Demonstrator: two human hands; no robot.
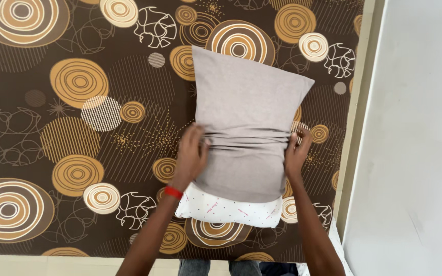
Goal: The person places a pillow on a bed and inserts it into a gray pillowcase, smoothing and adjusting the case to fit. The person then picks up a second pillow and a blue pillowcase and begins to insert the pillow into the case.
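While my left hand (pixel 191 153) and right hand (pixel 296 152) pinch the grey cover (pixel 246 117) bunched over the white pillow (pixel 226 209), I should tug both sides evenly.

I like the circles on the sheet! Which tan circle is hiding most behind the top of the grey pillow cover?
The big ringed circle at the grey cover's top edge; the cover hides its bottom, while other big circles lie clear.
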